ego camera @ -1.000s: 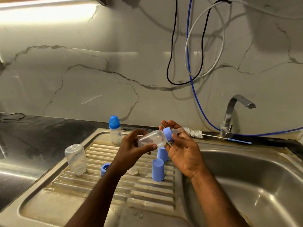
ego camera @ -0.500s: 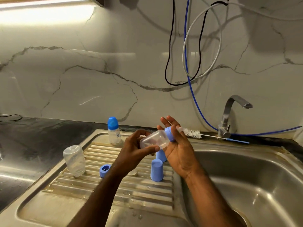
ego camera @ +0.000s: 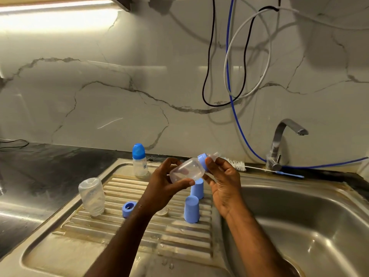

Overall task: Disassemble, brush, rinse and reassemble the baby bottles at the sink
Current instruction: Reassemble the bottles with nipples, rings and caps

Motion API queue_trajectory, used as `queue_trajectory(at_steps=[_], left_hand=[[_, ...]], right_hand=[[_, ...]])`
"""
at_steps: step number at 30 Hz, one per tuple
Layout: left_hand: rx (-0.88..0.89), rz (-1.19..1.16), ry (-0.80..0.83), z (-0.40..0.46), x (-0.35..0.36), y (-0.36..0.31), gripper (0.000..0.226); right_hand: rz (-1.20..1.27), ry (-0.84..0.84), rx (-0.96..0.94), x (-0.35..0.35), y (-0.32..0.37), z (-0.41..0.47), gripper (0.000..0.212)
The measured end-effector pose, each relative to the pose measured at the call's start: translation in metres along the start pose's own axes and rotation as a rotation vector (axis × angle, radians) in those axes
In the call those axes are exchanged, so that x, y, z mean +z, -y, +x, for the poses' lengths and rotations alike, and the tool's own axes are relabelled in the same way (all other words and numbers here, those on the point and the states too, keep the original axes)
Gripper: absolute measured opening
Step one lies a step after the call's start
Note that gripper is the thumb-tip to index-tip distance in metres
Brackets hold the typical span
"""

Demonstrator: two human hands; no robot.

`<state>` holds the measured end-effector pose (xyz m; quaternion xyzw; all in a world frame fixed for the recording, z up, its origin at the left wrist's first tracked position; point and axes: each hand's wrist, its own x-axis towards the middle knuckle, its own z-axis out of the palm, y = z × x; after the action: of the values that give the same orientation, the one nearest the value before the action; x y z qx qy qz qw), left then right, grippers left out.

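Both forearms bare, no sleeves or jewellery.

Capped bottle [ego camera: 139, 160] stands at the back of the drainboard [ego camera: 139, 232], upturned bottle [ego camera: 92, 195] to its left front, ring [ego camera: 128, 208] beside that, two caps [ego camera: 191, 209] (one behind the other) right; brush [ego camera: 259, 167] behind the basin [ego camera: 309, 226].

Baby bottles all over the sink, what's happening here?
A person is working on baby bottles. The left hand grips a clear bottle held sideways over the draining board, while the right hand holds its blue collar, either screwing it on or off. On the board stand an upturned bottle, a capped bottle, a loose blue ring and two blue caps. A bottle brush lies by the tap.
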<state>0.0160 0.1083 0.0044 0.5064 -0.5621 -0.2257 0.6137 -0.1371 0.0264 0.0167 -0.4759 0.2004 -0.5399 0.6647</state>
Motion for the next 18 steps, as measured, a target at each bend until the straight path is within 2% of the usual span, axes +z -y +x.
queue_trajectory(at_steps=[4, 5, 7, 9, 13, 16, 18], left_hand=[[-0.102, -0.042, 0.051, -0.002, -0.005, -0.006, 0.050], [-0.134, -0.073, 0.071, -0.002, -0.006, -0.006, 0.053], [-0.182, -0.134, 0.091, -0.002, -0.008, -0.005, 0.057], [-0.219, -0.159, 0.124, -0.001, -0.010, -0.006, 0.055], [-0.271, -0.199, 0.186, -0.004, -0.008, -0.010, 0.053], [-0.392, -0.286, 0.191, -0.005, -0.009, -0.014, 0.051], [-0.404, -0.297, 0.189, -0.004, -0.011, -0.013, 0.052]], right_hand=[[0.077, 0.186, 0.078, -0.002, 0.004, -0.004, 0.093], [0.107, 0.240, 0.097, -0.003, 0.006, -0.005, 0.092], [0.109, 0.312, 0.099, -0.004, 0.009, -0.007, 0.076], [0.077, 0.306, 0.087, -0.004, 0.010, -0.008, 0.065], [0.046, 0.302, 0.095, -0.004, 0.006, -0.004, 0.097], [0.061, 0.345, 0.096, -0.003, 0.004, -0.003, 0.098], [0.067, 0.338, 0.095, -0.002, 0.005, -0.004, 0.095]])
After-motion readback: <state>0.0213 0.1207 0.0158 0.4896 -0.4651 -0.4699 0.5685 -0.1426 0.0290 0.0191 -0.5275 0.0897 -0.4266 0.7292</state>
